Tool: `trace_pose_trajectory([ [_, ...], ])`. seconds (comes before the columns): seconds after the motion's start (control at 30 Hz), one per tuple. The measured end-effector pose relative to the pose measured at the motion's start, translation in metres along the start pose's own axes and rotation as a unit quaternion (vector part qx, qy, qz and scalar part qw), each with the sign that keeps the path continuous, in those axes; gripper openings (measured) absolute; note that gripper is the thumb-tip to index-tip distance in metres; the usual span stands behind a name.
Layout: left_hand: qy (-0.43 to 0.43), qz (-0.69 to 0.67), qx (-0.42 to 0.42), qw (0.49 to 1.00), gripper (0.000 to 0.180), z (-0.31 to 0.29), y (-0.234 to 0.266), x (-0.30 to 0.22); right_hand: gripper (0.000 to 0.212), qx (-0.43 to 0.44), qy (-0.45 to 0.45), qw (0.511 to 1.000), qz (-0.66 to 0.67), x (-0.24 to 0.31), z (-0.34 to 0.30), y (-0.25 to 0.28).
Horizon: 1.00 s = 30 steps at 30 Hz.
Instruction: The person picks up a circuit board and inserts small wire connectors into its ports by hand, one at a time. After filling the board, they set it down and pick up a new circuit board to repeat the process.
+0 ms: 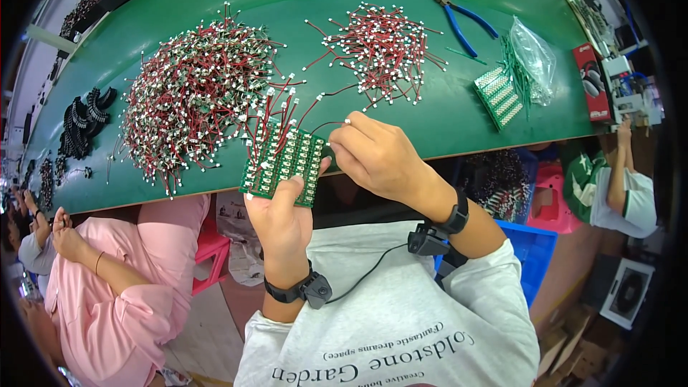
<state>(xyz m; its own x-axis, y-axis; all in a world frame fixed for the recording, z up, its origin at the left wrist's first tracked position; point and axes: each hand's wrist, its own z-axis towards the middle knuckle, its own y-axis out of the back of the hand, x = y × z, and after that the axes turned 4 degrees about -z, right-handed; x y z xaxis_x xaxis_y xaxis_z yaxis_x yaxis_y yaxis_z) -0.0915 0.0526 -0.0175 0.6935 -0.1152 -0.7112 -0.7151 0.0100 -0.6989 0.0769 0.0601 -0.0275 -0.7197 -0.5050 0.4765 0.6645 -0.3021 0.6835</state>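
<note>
A green circuit board panel (309, 165) with rows of small white connectors lies in my left hand (279, 222), the thumb pressing on its near edge. Several red-and-black cables (275, 109) with white plugs stick up from the panel's far left part. My right hand (380, 154) is just right of the panel, with thumb and forefinger pinching the white-tipped end of a thin cable (324, 126). That cable's other end reaches the panel's far edge; whether it is attached I cannot tell. Beyond the panel is a loose pile of red cables (383, 46).
A large heap of wired small boards (197, 93) covers the left of the green table (308, 21). Blue-handled cutters (462, 25), more board panels (499, 97), a clear plastic bag (534, 64) and a red box (592, 82) are at right. A person in pink (122, 279) sits at left.
</note>
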Motion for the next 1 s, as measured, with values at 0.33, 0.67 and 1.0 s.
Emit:
trace_pose_trajectory([
  [0.33,-0.023,0.067,0.017,0.997,0.06,-0.005,0.002,0.006,0.009,0.052,-0.041,0.998,0.023,0.0,0.004,0.002],
  [0.67,-0.024,0.105,0.08,0.991,0.063,-0.003,0.002,0.01,0.015,0.079,-0.019,0.995,-0.05,0.006,-0.003,0.01],
  [1.0,-0.002,0.124,0.076,0.989,0.059,-0.009,0.001,0.013,0.018,0.056,-0.025,0.996,-0.057,0.005,-0.015,0.004],
])
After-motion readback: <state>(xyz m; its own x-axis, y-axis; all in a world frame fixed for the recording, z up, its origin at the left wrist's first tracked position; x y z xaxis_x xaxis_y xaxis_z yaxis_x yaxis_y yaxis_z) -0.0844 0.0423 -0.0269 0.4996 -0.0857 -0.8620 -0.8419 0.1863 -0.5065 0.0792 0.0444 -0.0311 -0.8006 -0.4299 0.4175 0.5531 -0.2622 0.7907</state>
